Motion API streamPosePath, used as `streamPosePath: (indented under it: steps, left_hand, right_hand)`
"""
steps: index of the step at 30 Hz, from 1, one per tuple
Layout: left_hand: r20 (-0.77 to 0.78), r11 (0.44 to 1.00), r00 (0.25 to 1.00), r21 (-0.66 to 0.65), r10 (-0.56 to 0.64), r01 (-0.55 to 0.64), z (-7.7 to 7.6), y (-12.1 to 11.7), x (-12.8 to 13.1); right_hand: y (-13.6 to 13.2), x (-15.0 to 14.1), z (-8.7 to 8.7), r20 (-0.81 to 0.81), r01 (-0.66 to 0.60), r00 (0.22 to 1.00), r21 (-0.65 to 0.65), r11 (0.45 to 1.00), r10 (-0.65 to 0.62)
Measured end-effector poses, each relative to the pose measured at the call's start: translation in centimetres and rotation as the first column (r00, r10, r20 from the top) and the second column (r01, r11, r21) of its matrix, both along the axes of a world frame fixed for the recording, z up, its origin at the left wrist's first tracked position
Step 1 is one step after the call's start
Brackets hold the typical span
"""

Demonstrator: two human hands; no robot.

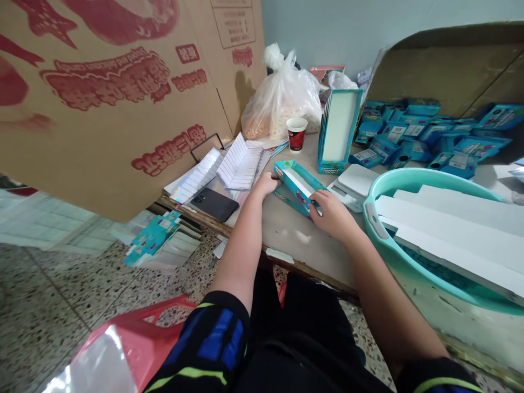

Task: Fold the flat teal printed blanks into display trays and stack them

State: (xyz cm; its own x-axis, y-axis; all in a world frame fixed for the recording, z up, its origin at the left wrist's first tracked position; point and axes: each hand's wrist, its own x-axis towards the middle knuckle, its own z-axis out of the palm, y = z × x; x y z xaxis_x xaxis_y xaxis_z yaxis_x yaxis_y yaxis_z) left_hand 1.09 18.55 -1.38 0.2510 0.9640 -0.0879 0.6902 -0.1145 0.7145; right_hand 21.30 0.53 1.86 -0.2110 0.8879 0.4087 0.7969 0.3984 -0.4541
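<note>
teal box [295, 186], far end in the grip of the left hand [267, 184], near end in the right hand [329, 213]

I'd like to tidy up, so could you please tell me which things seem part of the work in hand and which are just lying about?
Likely part of the work:
turquoise tray, held by the left hand and right hand
upright stack of matching trays
matching turquoise boxes, perhaps

Likely just lying about:
black phone
paper cup

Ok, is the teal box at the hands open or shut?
Open. The teal box shows its white inside between raised walls, with no lid over it; the right hand grips one wall.
</note>
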Motion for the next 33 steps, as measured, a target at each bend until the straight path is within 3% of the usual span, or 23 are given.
streamPosePath:
  steps: [7,16,22,25,26,28,30,33]
  left_hand:
    - [0.063,0.994,0.994,-0.068,-0.087,0.091,-0.1,-0.2,-0.1]
    - [0.073,0.981,0.978,-0.003,-0.194,0.194,0.1,-0.8,-0.1]
    - [0.025,0.988,0.992,0.087,-0.126,0.124,1.5,-2.6,-0.4]
    - [0.03,0.967,1.0,0.255,0.006,-0.014,2.2,-6.0,-4.1]
    - [-0.001,0.931,0.997,0.357,0.08,-0.075,2.2,-7.3,-6.0]
    - [-0.169,0.879,0.952,0.449,0.257,-0.158,2.1,-9.6,-10.2]
    - [-0.343,0.907,0.88,0.375,0.328,-0.191,1.8,-10.9,-14.1]
    - [-0.461,0.946,0.833,0.248,0.304,-0.208,1.2,-11.3,-17.3]
  right_hand:
    - [0.3,0.5,-1.3,0.008,0.014,1.0,-0.075,0.997,-0.013]
    - [0.4,0.5,-1.5,-0.039,0.027,0.999,0.021,0.999,-0.027]
    - [0.3,0.4,-1.6,0.032,-0.003,0.999,-0.022,1.0,0.003]
    - [0.2,0.4,-1.4,0.09,-0.034,0.995,-0.035,0.999,0.037]
    - [0.1,0.4,-1.3,0.107,-0.037,0.993,-0.041,0.998,0.042]
    - [-0.1,0.2,-1.1,0.142,-0.032,0.989,-0.055,0.998,0.039]
    - [-0.2,-0.1,-1.2,0.186,-0.023,0.982,-0.067,0.997,0.035]
    - [-0.4,-0.4,-1.5,0.248,-0.025,0.968,-0.081,0.996,0.045]
